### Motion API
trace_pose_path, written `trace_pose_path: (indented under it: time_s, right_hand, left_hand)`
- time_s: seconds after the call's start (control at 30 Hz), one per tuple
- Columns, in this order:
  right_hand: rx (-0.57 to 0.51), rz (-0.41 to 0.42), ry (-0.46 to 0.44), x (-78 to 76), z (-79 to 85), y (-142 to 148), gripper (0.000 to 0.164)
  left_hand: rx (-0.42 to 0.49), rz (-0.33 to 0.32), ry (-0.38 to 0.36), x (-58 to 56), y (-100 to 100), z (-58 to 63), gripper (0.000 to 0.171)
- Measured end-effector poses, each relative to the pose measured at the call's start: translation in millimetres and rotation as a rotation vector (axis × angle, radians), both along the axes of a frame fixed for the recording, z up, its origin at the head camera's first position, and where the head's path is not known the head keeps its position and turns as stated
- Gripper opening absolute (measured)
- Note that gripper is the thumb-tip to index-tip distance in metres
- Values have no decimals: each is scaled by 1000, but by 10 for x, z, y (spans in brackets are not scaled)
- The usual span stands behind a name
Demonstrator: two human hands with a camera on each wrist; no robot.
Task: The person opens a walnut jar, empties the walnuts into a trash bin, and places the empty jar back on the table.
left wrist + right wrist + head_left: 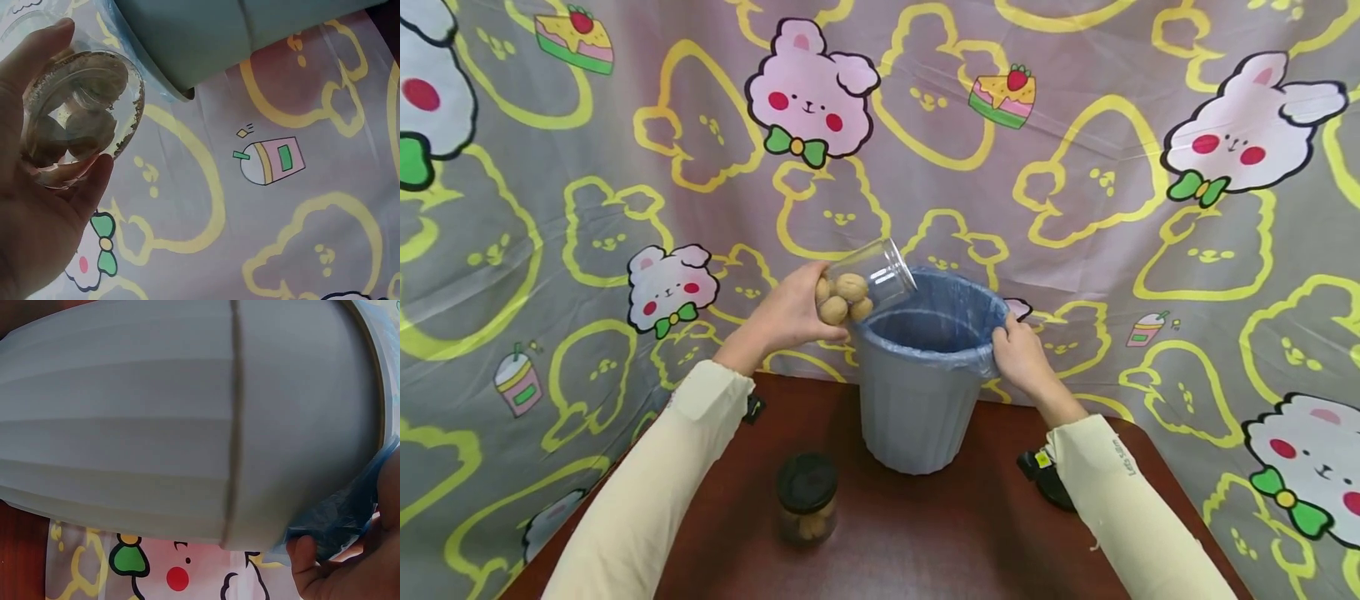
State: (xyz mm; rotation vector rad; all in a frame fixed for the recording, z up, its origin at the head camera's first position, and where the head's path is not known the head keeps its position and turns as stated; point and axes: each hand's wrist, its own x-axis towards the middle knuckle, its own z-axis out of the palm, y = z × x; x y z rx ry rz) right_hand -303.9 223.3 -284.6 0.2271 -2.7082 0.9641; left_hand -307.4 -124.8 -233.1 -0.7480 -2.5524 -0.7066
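My left hand (pixel 792 310) grips a clear jar (pixel 886 275) that has no lid on. It is tilted on its side, mouth pointing right over the bin's left rim. Several walnuts (pixel 852 287) lie toward its base, near my palm. Through the bottom of the jar (pixel 128 112), the left wrist view shows walnuts between thumb and fingers. A grey bin (pixel 917 408) stands upright on the table, lined with a blue plastic bag (pixel 962 304). On its right side, my right hand (pixel 1024 354) holds the rim and the folded-over bag (pixel 337 519).
A second jar (pixel 807 508) with a black lid stands on the dark red table (pixel 880 533), front left of the bin, with brown pieces inside. A black object (pixel 1056 487) lies near the right sleeve. A patterned cloth (pixel 925 200) hangs close behind and at both sides.
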Motion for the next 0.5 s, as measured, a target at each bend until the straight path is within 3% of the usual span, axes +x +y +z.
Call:
trace_pose_path:
  time_s: [0.3,0.5]
  right_hand:
    - [3,0,4,-2,-12,9,56]
    - [-14,4,-2,0,-12,13,56]
  left_hand:
    - [-182,51,37,-1,48,140,102]
    - [-273,82,42,-24,60,167,107]
